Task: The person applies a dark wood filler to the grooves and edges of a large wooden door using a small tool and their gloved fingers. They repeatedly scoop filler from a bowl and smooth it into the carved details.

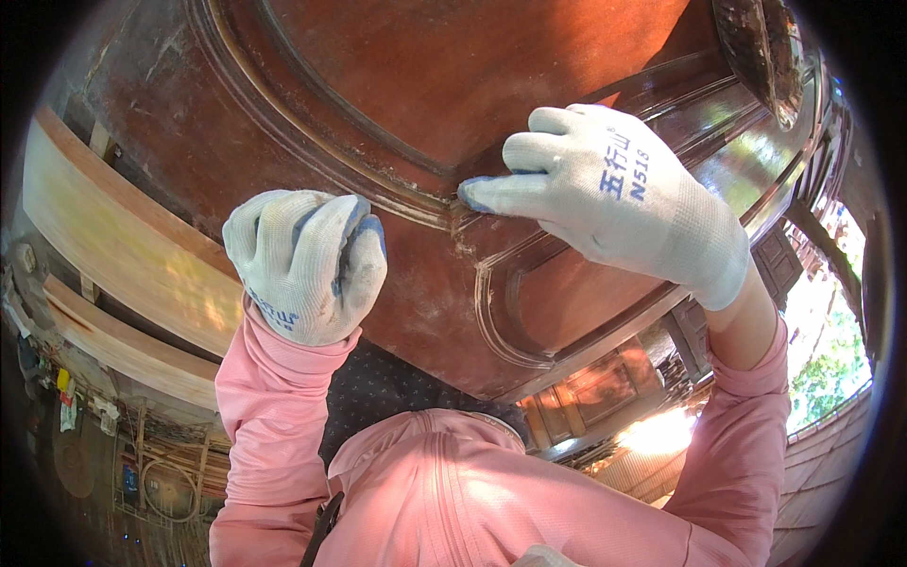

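In front of me lies a reddish-brown wooden panel (406, 274) with raised curved moulding (326, 156). My left hand (307, 260), in a white knit glove with blue on the fingers, is curled closed above the panel's near left part. Whatever it may hold is hidden inside the fingers. My right hand (605, 189), gloved alike, reaches in from the right with one finger stretched toward the corner where the mouldings meet. That fingertip is at or just over the corner; its other fingers are loosely bent and apart. Pale dust or worn finish marks this corner.
Pale curved boards (142, 246) stand along the left. A smaller framed panel section (567, 302) adjoins the moulding corner. A dark carved wooden piece (761, 57) rises at the upper right. Other brown panels (605, 387) and cluttered tools (71, 392) lie further off.
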The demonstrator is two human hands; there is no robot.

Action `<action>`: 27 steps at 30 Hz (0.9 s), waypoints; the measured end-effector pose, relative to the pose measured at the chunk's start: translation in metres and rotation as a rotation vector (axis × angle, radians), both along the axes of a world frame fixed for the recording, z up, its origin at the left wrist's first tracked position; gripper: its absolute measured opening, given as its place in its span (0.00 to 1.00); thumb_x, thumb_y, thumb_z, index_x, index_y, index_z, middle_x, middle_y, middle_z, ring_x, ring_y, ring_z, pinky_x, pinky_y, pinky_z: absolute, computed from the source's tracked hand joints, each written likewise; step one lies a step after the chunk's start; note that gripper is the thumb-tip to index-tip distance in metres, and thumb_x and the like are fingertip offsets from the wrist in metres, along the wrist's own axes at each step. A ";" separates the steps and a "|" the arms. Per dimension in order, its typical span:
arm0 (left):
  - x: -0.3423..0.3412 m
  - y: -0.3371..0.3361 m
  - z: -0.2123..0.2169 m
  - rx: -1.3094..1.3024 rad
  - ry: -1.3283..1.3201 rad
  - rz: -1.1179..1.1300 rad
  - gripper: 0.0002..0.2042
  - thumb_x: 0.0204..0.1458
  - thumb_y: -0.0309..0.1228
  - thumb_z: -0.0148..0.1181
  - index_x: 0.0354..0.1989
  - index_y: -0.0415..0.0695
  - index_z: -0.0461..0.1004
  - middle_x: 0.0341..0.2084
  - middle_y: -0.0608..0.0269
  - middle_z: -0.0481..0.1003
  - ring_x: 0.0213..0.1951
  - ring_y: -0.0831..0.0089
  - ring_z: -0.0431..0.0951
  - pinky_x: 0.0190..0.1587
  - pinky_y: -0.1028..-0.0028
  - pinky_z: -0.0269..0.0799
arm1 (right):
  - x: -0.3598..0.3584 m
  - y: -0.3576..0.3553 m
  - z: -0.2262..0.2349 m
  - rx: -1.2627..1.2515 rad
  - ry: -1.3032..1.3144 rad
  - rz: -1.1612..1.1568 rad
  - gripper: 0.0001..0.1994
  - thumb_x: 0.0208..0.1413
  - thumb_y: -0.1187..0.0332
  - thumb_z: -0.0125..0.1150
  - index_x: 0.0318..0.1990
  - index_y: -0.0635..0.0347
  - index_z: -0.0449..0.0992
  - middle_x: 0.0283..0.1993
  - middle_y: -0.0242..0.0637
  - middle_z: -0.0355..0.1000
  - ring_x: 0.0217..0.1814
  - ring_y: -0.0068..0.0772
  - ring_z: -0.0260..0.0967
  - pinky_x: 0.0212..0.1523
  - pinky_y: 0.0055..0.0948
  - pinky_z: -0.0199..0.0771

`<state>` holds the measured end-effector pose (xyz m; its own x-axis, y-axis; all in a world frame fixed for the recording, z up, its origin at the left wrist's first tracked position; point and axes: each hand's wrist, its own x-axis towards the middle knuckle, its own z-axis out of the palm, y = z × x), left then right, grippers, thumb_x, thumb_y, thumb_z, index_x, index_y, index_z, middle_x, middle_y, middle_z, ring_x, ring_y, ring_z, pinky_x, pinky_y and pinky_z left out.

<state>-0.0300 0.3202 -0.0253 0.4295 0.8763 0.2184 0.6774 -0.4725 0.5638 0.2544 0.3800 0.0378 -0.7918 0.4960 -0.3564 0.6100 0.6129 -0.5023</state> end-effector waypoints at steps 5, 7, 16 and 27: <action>0.002 0.000 -0.002 0.013 -0.019 0.004 0.11 0.50 0.34 0.67 0.42 0.48 0.78 0.36 0.66 0.75 0.41 0.62 0.73 0.48 0.62 0.66 | -0.004 0.011 0.004 0.077 -0.015 0.115 0.21 0.42 0.71 0.68 0.48 0.42 0.82 0.34 0.24 0.68 0.39 0.30 0.69 0.40 0.30 0.75; 0.001 0.000 -0.003 0.015 -0.029 0.003 0.11 0.50 0.33 0.67 0.42 0.48 0.78 0.36 0.66 0.75 0.40 0.62 0.73 0.48 0.62 0.66 | -0.003 0.015 0.007 0.091 -0.028 0.117 0.21 0.42 0.71 0.69 0.48 0.42 0.82 0.33 0.24 0.68 0.39 0.30 0.69 0.39 0.30 0.75; 0.002 0.001 -0.001 0.008 -0.016 -0.011 0.11 0.51 0.34 0.66 0.42 0.49 0.78 0.36 0.65 0.76 0.40 0.61 0.74 0.47 0.61 0.67 | 0.006 -0.001 0.002 0.046 0.047 -0.070 0.26 0.41 0.72 0.67 0.54 0.47 0.81 0.31 0.28 0.66 0.35 0.33 0.67 0.35 0.32 0.72; 0.003 0.002 0.004 0.000 -0.004 -0.024 0.10 0.50 0.27 0.63 0.41 0.44 0.78 0.36 0.61 0.75 0.40 0.59 0.73 0.46 0.60 0.68 | 0.003 -0.020 -0.005 0.059 0.061 -0.089 0.24 0.43 0.71 0.66 0.54 0.47 0.81 0.31 0.27 0.66 0.36 0.32 0.67 0.37 0.32 0.73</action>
